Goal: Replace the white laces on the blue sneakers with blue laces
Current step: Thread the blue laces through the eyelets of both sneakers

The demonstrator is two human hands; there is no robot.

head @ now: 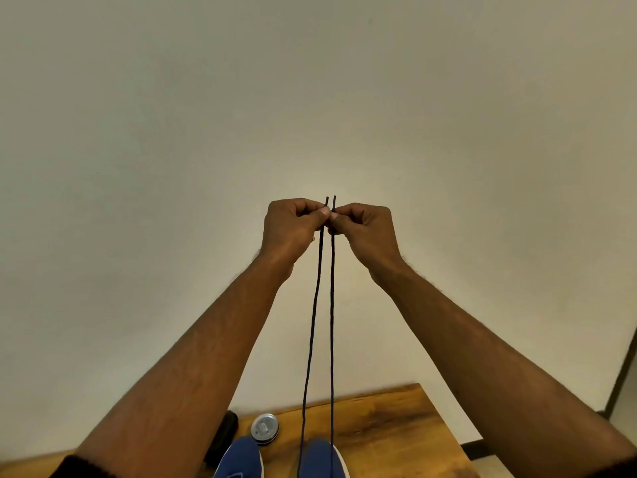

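A round tin (264,428) is seen on the wooden table (396,429) behind two blue sneakers (239,458). One end of the blue lace (331,305) is pinched by each of the left hand (293,229) and right hand (365,232), fingers closed.

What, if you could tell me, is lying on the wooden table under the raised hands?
On the wooden table sit two blue sneakers, a round metal tin and a dark object; the forearms cover the rest.
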